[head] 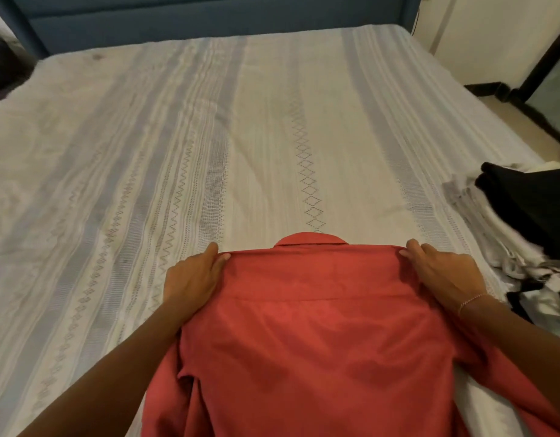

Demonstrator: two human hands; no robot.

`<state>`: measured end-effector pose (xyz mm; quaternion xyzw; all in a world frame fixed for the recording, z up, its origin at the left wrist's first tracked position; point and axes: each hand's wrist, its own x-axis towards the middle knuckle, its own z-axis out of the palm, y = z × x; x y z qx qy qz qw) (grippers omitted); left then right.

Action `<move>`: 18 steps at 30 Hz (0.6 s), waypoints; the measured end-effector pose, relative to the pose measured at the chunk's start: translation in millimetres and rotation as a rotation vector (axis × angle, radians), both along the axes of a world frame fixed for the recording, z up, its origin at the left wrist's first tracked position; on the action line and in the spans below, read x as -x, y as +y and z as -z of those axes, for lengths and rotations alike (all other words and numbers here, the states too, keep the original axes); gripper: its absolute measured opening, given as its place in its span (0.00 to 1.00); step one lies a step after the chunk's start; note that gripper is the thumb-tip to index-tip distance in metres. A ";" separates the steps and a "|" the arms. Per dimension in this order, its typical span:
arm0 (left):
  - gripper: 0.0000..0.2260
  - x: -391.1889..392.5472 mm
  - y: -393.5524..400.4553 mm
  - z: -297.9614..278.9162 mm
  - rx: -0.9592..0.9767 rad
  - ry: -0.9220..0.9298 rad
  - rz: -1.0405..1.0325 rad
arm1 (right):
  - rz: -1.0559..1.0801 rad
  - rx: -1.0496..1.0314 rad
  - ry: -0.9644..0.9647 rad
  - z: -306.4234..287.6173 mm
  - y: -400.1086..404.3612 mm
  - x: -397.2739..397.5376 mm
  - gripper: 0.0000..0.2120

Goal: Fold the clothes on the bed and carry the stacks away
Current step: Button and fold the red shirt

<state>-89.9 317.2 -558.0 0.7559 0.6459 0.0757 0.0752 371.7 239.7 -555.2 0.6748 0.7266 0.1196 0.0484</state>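
Red cotton collared shirt [319, 335] is lying back-up at six o'clock on the bed with the pale striped woven bedspread [209, 137], its collar pointing toward twelve. A person's left hand [193, 275] is pinching the shirt's left shoulder corner between thumb and fingers, while the right hand [442, 269], wearing a thin wrist chain, is gripping the right shoulder corner with curled fingers. A pile of black, grey and white clothes [524, 228] is sitting at three o'clock, just beside the shirt. A dark blue upholstered headboard [209, 20] is running along twelve o'clock.
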 end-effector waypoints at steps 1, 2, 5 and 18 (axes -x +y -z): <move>0.16 -0.5 5.1 5.7 -0.012 0.036 0.011 | -0.014 0.001 -0.001 5.0 7.1 -3.8 0.13; 0.16 -0.3 10.3 12.3 -0.026 0.062 0.014 | -0.023 -0.003 0.005 9.6 14.0 -6.9 0.13; 0.16 5.3 24.6 19.9 -0.105 0.092 -0.006 | -0.064 -0.060 0.016 19.4 37.3 -6.0 0.13; 0.17 35.3 40.3 22.1 -0.253 0.180 -0.001 | -0.072 -0.164 0.063 31.7 67.1 28.3 0.18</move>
